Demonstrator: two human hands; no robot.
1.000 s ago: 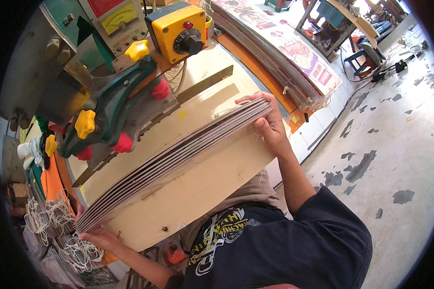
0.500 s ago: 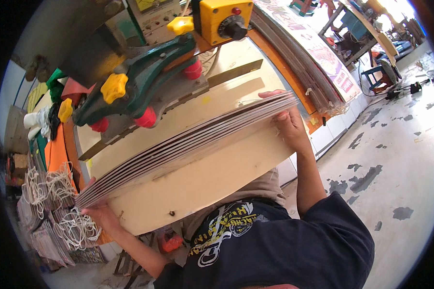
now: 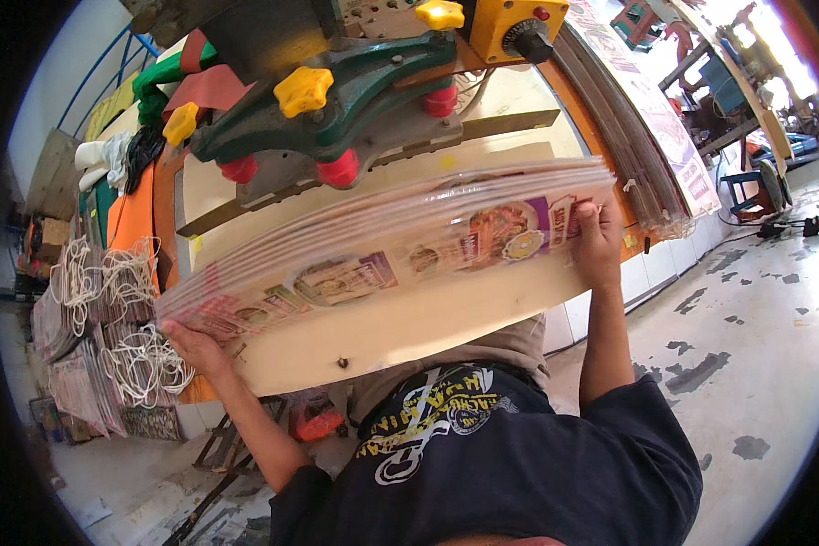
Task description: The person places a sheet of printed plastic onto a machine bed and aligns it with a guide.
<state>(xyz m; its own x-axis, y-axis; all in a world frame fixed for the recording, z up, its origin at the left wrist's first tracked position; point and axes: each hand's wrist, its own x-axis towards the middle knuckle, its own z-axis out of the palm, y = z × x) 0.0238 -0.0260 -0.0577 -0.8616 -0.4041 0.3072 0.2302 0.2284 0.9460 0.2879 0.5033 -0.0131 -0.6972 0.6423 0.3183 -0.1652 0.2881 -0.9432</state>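
Note:
Between my two hands is a long stack of printed plastic banners [image 3: 382,255] with food pictures on the side facing me. Its layered upper edge bows slightly. My left hand [image 3: 196,348] is closed on the left end, the thumb on the near face. At the opposite end, my right hand [image 3: 599,244] grips the stack, its thumb also in front. The fingers behind the stack are hidden. Beneath it lies a cream worktop [image 3: 428,318]. Just beyond stands a press with a dark green cast arm [image 3: 337,118], yellow star knobs [image 3: 303,92], red feet [image 3: 338,168] and a long metal bar [image 3: 510,124].
A yellow control box [image 3: 519,32] with a black dial stands behind. Folded brown sheets [image 3: 610,127] lie along the right edge. Bundles with white cords [image 3: 146,364] are piled at the left. A worn floor [image 3: 701,346] stretches to the right.
The stack has tilted so its printed face now shows, where before mostly its separated layer edges did. Both hands keep their hold at the ends. The surroundings have shifted in the view.

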